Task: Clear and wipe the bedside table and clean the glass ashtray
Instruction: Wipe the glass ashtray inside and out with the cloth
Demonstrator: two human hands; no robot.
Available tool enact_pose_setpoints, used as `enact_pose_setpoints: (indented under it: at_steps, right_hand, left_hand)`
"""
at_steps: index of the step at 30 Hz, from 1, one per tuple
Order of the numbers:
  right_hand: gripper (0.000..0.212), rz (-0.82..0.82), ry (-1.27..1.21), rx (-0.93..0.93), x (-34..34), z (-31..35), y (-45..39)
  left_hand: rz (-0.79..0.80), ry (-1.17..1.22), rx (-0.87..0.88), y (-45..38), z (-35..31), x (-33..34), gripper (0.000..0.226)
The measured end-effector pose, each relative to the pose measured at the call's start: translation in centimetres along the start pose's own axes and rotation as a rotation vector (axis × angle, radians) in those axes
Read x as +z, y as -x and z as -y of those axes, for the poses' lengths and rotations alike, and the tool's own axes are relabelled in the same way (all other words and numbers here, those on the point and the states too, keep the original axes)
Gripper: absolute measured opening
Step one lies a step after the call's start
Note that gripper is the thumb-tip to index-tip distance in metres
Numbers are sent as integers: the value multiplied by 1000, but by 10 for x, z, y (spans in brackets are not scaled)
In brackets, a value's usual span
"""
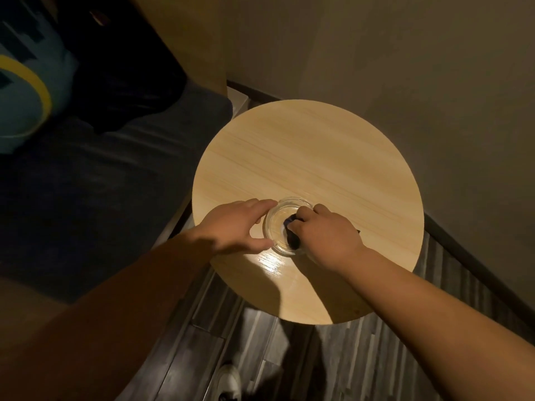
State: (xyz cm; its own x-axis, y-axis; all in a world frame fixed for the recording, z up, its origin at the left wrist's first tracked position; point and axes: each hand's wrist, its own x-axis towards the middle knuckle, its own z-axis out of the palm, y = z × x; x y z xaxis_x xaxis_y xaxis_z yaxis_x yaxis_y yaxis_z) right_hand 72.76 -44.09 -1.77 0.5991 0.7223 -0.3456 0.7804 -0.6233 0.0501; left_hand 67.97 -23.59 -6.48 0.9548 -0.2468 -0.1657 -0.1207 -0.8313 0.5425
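A clear glass ashtray [279, 219] stands on the round light-wood bedside table [318, 157], near its front edge. My left hand [237, 225] grips the ashtray's left rim with thumb and fingers. My right hand [327, 233] is closed on a dark cloth [291, 231] and presses it into the ashtray's bowl from the right. Most of the cloth is hidden under my fingers.
A bed with a dark cover [86, 183] lies to the left, with a teal and yellow cushion [26, 91] and a dark garment [124, 76] on it. Walls close in behind and to the right. Dark wood flooring [260, 357] and a shoe [230, 383] are below.
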Motion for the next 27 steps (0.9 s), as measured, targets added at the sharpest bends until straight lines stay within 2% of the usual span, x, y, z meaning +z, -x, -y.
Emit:
enact_pose_setpoints:
  at_steps: [5,11,16,19,21,24,27]
  right_hand:
    - [40,-32,-77,36,5,-4,1]
    - [28,-28,-55,150,7,2,5]
    - [25,-25,-138,3,-3,15,-7]
    - [32,-58,-107,89,-17,14,-29]
    - [29,-11,-44,167,-24,6,-26]
    - [23,93,11,91,-18,8,-3]
    - [22,71,-111,32,-16,24,-5]
  left_hand:
    - [-94,-6,-19,-2,-2,17,76]
    - [-110,-44,19,-4,-1,19,72]
    - [-104,-63,34,-5,-2,17,64]
    - [-118,-33,27,-4,-4,16,54]
    - [-112,-21,16,-4,-4,16,55]
    - [-109,-62,14,-5,-3,18,60]
    - [-100,-44,52,-4,-3,20,57]
